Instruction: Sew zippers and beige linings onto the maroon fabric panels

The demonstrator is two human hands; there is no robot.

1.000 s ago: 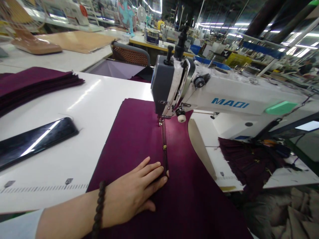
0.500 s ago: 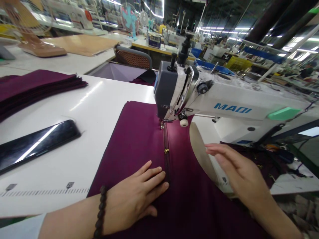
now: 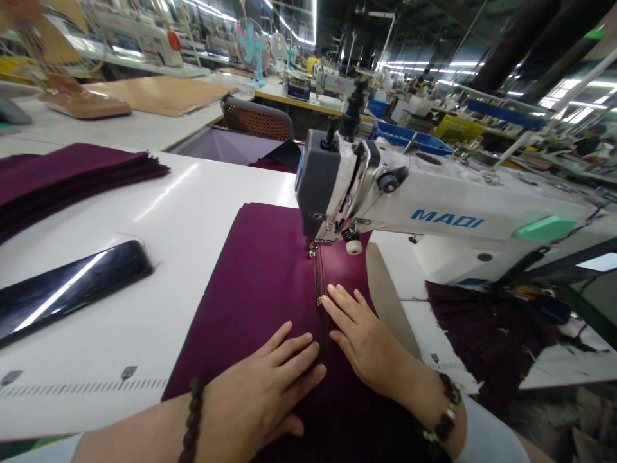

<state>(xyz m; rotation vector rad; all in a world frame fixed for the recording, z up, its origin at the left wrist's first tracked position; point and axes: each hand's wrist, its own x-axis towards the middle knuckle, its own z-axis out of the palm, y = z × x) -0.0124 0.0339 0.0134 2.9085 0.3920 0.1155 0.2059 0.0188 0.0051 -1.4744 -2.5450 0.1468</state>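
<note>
A maroon fabric panel (image 3: 260, 283) lies on the white sewing table (image 3: 183, 212) under the head of a white sewing machine (image 3: 434, 199). A dark zipper (image 3: 319, 283) with a small gold pull runs along the fabric from the presser foot toward me. My left hand (image 3: 263, 392) lies flat on the fabric left of the zipper, fingers stretched out. My right hand (image 3: 361, 334) rests flat on the fabric right of the zipper, fingertips beside the gold pull. Neither hand holds anything.
A black phone (image 3: 67, 286) lies on the table at the left. A stack of maroon panels (image 3: 62, 177) sits at the far left. A heap of dark fabric (image 3: 486, 321) lies right of the machine. A ruler scale marks the table's front edge (image 3: 72, 382).
My right hand came in from the right and settled flat on the fabric beside the zipper. My left hand stayed pressed on the fabric.
</note>
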